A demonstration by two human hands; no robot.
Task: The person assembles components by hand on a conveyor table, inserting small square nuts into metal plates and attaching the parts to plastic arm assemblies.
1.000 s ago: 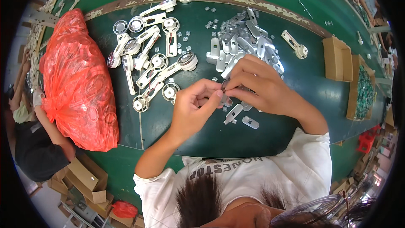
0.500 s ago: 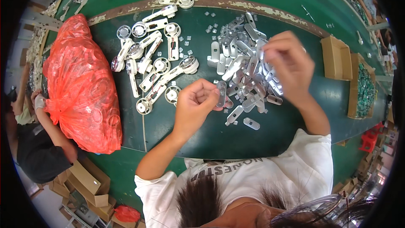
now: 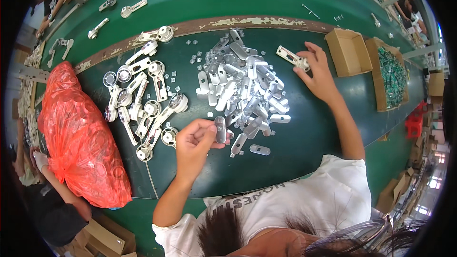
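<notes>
Between the thumb and fingers of my left hand [image 3: 193,145] is a clear oval plastic cover [image 3: 220,130], held upright near the front of the pile. To the right of the pile, my right hand [image 3: 318,71] has its thumb and fingers about the round end of a white plastic arm-shaped housing [image 3: 288,56]. The housing's slotted end points toward the far left. Between my hands lies a heap of clear and silvery oval covers [image 3: 247,78]. Several similar white housings with round ends [image 3: 151,108] lie to the left, with small clear square pieces [image 3: 172,80] beside them.
A bulging red plastic bag [image 3: 81,138] stands at the left edge. At the right are a cardboard box [image 3: 350,59] and another box holding green circuit boards [image 3: 392,78]. Beyond the worn ledge, a green conveyor belt [image 3: 209,0] carries scattered parts. Another person's arm [image 3: 62,185] is behind the bag.
My right hand has moved from above the pile to its right side, where the white housing now shows at its fingers. My left hand still holds the clear cover. The whole view has shifted.
</notes>
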